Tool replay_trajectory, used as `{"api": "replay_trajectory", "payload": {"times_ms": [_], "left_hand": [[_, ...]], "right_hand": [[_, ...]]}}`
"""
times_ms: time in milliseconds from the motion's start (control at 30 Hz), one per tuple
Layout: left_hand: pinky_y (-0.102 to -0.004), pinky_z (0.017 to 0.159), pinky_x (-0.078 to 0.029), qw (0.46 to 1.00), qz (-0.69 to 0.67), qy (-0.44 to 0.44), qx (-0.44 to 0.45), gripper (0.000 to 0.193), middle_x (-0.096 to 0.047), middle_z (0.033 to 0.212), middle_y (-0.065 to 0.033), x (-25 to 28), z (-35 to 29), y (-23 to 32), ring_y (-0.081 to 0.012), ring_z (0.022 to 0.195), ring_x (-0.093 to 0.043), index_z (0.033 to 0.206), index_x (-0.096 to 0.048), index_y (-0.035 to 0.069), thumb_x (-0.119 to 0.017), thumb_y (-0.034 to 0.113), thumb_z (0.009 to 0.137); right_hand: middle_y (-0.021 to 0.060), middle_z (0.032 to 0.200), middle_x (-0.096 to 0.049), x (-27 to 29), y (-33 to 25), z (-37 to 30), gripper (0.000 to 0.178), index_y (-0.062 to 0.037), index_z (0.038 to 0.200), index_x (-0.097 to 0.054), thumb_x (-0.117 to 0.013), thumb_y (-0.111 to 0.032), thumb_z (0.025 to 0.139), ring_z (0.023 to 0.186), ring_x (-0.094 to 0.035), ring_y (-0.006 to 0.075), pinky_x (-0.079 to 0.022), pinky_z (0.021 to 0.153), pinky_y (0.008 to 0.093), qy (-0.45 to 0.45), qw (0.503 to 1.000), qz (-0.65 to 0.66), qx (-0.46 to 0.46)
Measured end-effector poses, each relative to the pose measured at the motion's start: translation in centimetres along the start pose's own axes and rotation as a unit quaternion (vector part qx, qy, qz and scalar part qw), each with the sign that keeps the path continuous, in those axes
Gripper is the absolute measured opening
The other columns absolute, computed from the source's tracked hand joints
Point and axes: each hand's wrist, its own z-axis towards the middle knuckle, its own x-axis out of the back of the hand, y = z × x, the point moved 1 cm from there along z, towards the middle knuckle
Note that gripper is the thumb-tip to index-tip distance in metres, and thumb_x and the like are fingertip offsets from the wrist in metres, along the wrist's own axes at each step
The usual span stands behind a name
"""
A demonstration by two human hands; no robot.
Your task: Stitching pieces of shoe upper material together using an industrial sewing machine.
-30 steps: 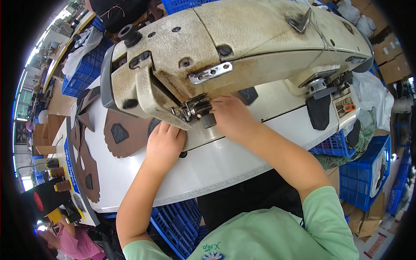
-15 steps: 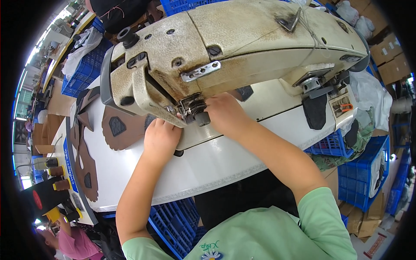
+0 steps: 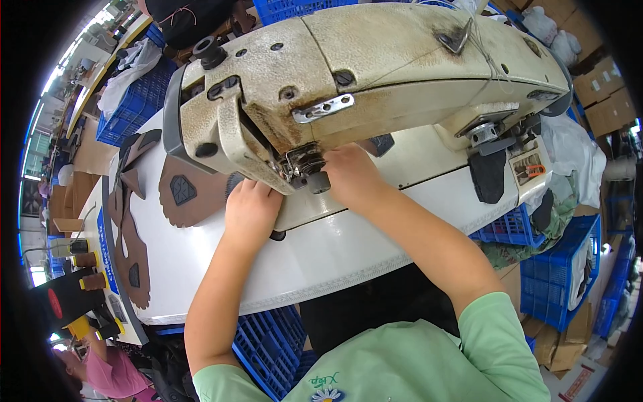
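Observation:
A sewing machine with a worn cream body stretches across the white table. Under its head, by the presser foot, my left hand has bent fingers at the edge of a brown shoe-upper-like piece with a black patch. My right hand is closed just right of the needle area, beside another visible brown part with a black patch. Whether both brown parts belong to one piece I cannot tell. The machine head hides the fingertips and the stitching spot.
More brown cut pieces lie along the table's left edge. Thread spools stand at far left. A black pad hangs by the machine's right end. Blue crates stand below right, and a person in pink sits lower left.
The view has shifted slightly, so the machine head appears a little farther right. Both hands stay at the needle area, with little visible movement relative to the machine.

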Motion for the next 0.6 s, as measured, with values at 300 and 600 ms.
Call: {"api": "replay_trajectory", "payload": {"times_ms": [300,600], "left_hand": [[-0.0413,0.067,-0.052,0.999,-0.024,-0.005,0.043,0.012,-0.063,0.091,-0.0089,0.1,0.3,0.4,-0.0291,0.083,-0.063,0.096,-0.070,0.007,-0.066,0.011,0.085],[-0.0338,0.071,-0.053,1.000,0.005,0.007,0.015,0.013,-0.059,0.090,-0.0036,0.1,0.3,0.3,-0.0233,0.090,-0.058,0.083,-0.067,0.007,-0.064,0.010,0.071]], "right_hand": [[0.0019,0.096,-0.071,0.5,-0.5,0.0,0.015,-0.0097,0.083,-0.072,-0.061,-0.009,0.072,0.095,-0.067,0.0204,-0.052,0.079,0.0351,-0.008,0.999,0.005,-0.040],[0.0025,0.088,-0.069,0.9,-0.3,0.3,0.014,-0.0091,0.080,-0.071,-0.060,-0.008,0.071,0.088,-0.067,0.0214,-0.052,0.074,0.0349,0.010,1.000,0.020,-0.002]]}}
